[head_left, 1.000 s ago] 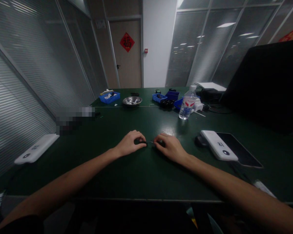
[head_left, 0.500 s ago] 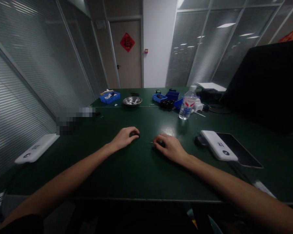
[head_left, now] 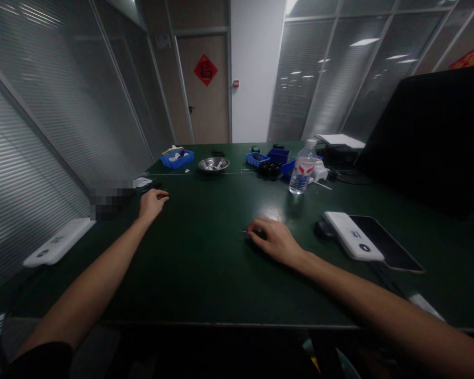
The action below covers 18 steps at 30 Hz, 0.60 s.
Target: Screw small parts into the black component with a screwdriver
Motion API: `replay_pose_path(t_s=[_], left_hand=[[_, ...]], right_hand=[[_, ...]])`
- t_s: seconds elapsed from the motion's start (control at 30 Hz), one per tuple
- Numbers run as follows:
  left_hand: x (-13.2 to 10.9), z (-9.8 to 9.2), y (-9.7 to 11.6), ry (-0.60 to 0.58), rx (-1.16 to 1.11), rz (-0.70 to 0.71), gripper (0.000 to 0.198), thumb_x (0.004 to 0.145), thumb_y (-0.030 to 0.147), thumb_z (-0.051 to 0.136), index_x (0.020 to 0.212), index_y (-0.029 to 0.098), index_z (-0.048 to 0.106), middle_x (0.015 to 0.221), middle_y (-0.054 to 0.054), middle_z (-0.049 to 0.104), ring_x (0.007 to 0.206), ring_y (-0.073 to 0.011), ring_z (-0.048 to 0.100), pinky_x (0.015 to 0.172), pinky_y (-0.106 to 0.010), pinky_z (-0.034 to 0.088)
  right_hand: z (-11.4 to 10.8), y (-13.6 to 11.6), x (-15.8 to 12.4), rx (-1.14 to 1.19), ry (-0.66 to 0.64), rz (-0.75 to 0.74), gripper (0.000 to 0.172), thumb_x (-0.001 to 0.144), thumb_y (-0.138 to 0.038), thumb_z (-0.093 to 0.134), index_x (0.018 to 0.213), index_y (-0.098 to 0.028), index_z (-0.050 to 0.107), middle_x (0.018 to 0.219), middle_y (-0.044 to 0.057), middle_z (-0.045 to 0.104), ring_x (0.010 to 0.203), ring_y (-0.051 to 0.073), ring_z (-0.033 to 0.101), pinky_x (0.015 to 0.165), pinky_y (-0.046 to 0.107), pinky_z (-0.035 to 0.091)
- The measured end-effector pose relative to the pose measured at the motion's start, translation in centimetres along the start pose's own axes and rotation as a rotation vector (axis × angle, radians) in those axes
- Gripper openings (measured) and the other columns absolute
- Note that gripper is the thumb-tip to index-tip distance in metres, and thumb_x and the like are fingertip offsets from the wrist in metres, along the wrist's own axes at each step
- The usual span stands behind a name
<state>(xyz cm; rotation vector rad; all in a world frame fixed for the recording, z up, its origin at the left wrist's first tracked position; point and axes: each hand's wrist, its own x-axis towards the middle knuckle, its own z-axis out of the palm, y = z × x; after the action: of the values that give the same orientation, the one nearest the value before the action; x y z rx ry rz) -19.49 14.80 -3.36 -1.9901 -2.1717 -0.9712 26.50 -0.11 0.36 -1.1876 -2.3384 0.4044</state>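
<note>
A slim, straight rod (head_left: 243, 231) jutted leftward from the pinched thumb and fingers of the right hand (head_left: 274, 239), near the middle of the smooth green tabletop (head_left: 205, 273); it looked pale and faintly metallic, thin as a needle, with most of its length hidden in the grip. Thumb and index finger closed on it in a rounded loop, and I could not tell whether its tip touched the surface. Off to the left, the left hand (head_left: 151, 205) reached forward with thumb and index finger curved close together; whether they had hold of anything I could not tell. Just beyond its knuckles lay a small dark object (head_left: 154, 185), its outline unclear. To the right of the right hand, a glossy white case (head_left: 353, 236) with rounded corners lay partly over a flat black slab (head_left: 391, 247). Farther back stood a clear, ribbed plastic bottle (head_left: 301, 171) with a red-marked label, and toward the far edge a shiny round metal bowl (head_left: 201, 167) sat between a blue plastic tray (head_left: 178, 162) and a smaller blue basket (head_left: 256, 161)
</note>
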Motion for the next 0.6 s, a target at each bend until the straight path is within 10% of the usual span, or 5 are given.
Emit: replay_pose_path(t_s=[0.6], left_hand=[[0.2, -0.1, -1.1, 0.011, 0.028, -0.058, 0.023, 0.088, 0.025, 0.066, 0.106, 0.019, 0.078, 0.118, -0.009, 0.073, 0.102, -0.0249, 0.068, 0.097, -0.036, 0.052]], right_hand=[[0.0, -0.1, 0.0, -0.008, -0.009, 0.016, 0.015, 0.098, -0.029, 0.057, 0.104, -0.021, 0.068, 0.101, 0.005, 0.066, 0.082, 0.017, 0.061, 0.074, 0.03, 0.047]])
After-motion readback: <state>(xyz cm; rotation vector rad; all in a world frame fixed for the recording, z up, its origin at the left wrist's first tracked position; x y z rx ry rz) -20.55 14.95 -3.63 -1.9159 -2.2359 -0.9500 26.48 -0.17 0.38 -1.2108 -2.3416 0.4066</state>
